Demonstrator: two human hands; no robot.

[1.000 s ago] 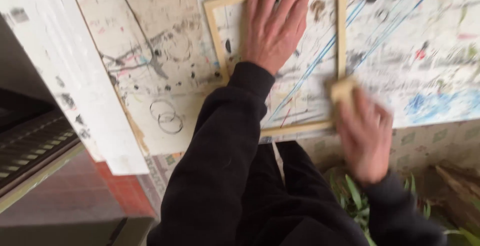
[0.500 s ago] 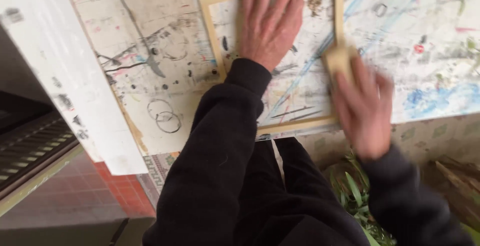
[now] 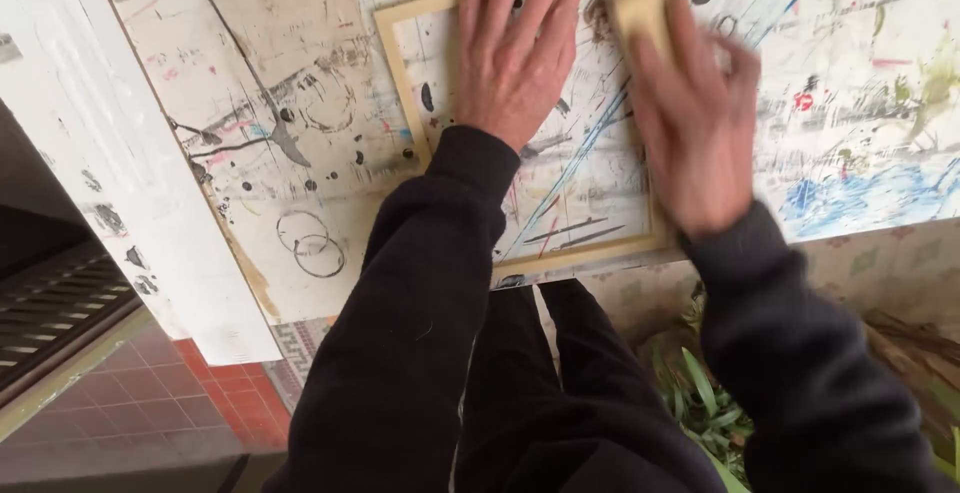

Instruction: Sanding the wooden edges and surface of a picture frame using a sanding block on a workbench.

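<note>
The left hand (image 3: 515,63) lay flat inside the frame (image 3: 400,73), fingers spread wide and pressing down, gripping nothing. The frame was a thin rectangle of pale bare wood, lying flat on the tabletop (image 3: 250,153) directly under both hands, its near rail just short of the table's edge. The right hand (image 3: 695,123) was blurred, and its fingers seemed to be closed over a small tan block (image 3: 640,3) held against the frame's right rail; I took it for a sanding block or sponge, though the blur left that unsure.

The frame looked light and stiff, with narrow rails that would likely slide under rubbing unless pinned. The flat palm inside it seemed the sensible hold; to lift it, a pinch on one rail near a corner would probably serve. The block looked small and squarish, easily covered by the fingers.

The tabletop was a white board, scuffed, scored and spattered with black rings, blue streaks and red dots. Beyond the left wrist stood a white painted beam (image 3: 120,183); below were red floor tiles (image 3: 150,403), and near the right sleeve some green leaves (image 3: 700,403).
</note>
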